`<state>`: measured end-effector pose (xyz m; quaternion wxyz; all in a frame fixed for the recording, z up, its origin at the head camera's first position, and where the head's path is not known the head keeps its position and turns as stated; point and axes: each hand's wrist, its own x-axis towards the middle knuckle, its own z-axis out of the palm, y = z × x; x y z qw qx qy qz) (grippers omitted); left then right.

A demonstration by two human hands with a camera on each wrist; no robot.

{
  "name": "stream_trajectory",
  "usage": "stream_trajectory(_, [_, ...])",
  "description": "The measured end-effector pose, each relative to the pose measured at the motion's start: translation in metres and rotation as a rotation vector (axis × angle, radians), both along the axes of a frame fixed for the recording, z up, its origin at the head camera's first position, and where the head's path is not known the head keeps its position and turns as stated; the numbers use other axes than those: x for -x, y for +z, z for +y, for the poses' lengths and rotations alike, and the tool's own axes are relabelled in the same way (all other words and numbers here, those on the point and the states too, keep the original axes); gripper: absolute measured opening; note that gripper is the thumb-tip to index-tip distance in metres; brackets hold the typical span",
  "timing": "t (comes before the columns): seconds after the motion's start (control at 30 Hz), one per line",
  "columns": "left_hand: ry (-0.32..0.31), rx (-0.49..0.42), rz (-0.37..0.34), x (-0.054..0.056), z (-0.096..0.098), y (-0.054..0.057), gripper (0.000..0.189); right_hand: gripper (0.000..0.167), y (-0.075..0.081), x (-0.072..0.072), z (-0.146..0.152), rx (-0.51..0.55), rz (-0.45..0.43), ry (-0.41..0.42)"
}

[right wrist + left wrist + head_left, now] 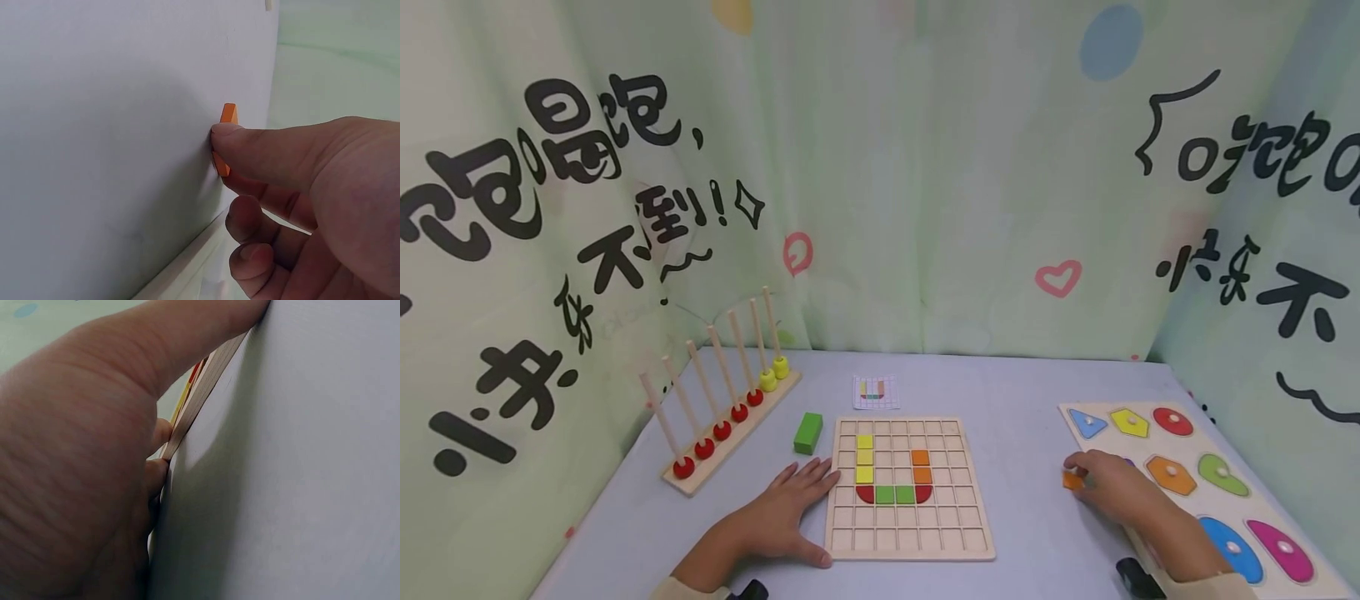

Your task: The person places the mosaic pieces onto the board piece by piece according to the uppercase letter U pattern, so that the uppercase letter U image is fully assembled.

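My left hand (792, 510) lies flat with spread fingers on the table, its fingertips and thumb at the left edge of the wooden grid board (912, 542). On that board, yellow, red, green and orange tiles form a U shape. Near the left edge of the shape puzzle board (1078, 411), my right hand (1112, 492) pinches an orange tile (229, 114) between thumb and forefinger. In the right wrist view the tile is close over the white tabletop, partly covered by the thumb, with the other fingers curled loosely below it.
A small pattern card (876, 393) lies behind the grid board. To its left is a green block (808, 433), and further left stands a peg rack (730, 433) with red and yellow beads. Printed curtains (925, 208) rise around the table.
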<state>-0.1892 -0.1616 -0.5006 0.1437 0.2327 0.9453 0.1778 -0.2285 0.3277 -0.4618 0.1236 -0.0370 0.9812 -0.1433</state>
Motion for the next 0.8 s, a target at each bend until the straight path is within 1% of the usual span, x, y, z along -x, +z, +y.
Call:
stream_trajectory(0.1, [0.002, 0.002, 0.001, 0.0, 0.0, 0.0, 0.118, 0.038, -0.002, 0.002, -0.002, 0.014, 0.0, 0.003])
stream_trajectory(0.3, [-0.012, 0.003, 0.016, -0.001, 0.0, 0.001, 0.118, 0.029, -0.002, 0.001, -0.009, 0.024, 0.049, 0.092])
stream_trajectory(0.5, [-0.009, 0.005, 0.022, -0.001, 0.001, 0.001, 0.118, 0.03, -0.004, -0.001, -0.015, 0.015, 0.064, 0.116])
stream_trajectory(0.8, [0.002, -0.002, 0.013, 0.0, 0.001, 0.0, 0.119, 0.031, -0.007, -0.002, -0.021, 0.051, 0.132, 0.165])
